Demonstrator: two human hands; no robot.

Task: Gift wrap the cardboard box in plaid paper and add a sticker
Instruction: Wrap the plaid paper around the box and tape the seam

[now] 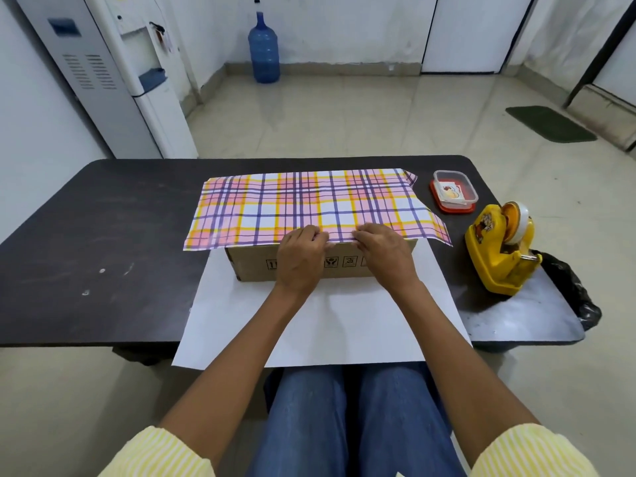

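Box: the cardboard box (pixel 251 266) is set on the table (pixel 103 235), covered by plaid paper (pixel 309 204).
Left: paper's near edge is pinched by the left hand (pixel 299 256).
Right: same edge is pinched by the right hand (pixel 385 254).

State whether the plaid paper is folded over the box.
Folded over: the plaid paper covers the cardboard box top; left hand and right hand pinch its edge there.

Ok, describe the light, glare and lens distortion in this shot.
Head view: soft, even indoor light, only faint shadows under the left hand and right hand on the box; a pale glare patch on the table beside the tape dispenser; wide-angle bending curves the table's far edge and tilts the water dispenser; the plaid on the paper is sharp.
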